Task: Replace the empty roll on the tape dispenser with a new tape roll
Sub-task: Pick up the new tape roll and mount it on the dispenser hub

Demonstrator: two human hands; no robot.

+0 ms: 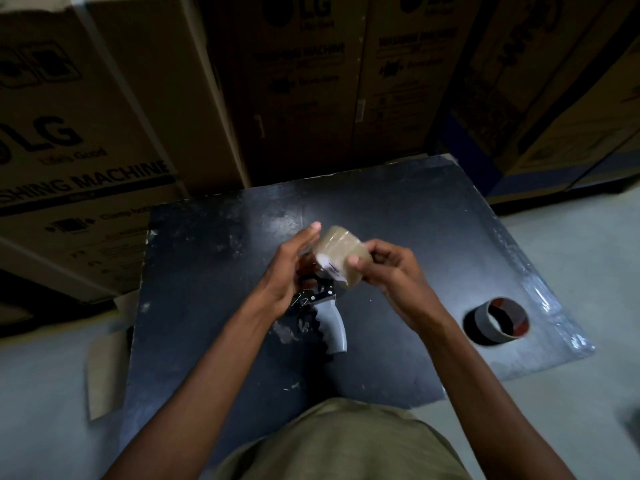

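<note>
A full roll of brownish tape (341, 252) is held above the middle of the black board (398, 237). My left hand (294, 268) presses against its left side with the fingers stretched out. My right hand (388, 268) pinches the roll's right edge between thumb and fingers. Under the roll lies the tape dispenser (327, 315), its grey handle pointing toward me; its front part is hidden by my hands and the roll. The empty grey core (498, 322) lies on its side at the board's right edge.
Tall cardboard appliance boxes (104, 133) stand close behind and to the left of the board. A loose cardboard flap (107, 368) lies on the floor at the left. Pale floor (588, 254) shows to the right.
</note>
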